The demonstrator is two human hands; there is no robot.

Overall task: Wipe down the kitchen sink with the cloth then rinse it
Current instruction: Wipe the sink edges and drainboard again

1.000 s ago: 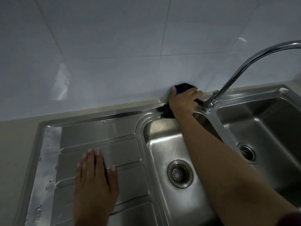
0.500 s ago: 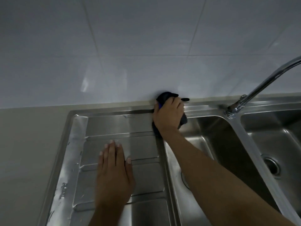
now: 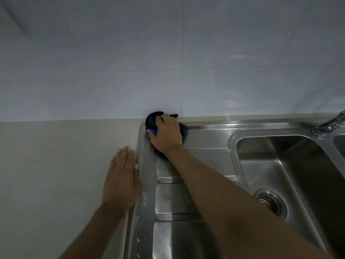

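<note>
Sink corner (image 3: 142, 136): cloth (image 3: 151, 119) under right grip (image 3: 168, 136)

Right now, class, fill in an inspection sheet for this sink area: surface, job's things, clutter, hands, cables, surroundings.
Surface: beige countertop around a steel sink; pale smears along the left rim of the drainboard.
Job's things: dark cloth at the drainboard's back left corner; faucet at the right edge, no water seen running.
Clutter: nothing seen.
Hands: right hand grips the cloth and presses it on the steel; left hand lies flat on the countertop beside the sink.
Cables: nothing seen.
Surroundings: white tiled wall behind; basin drain uncovered.
</note>
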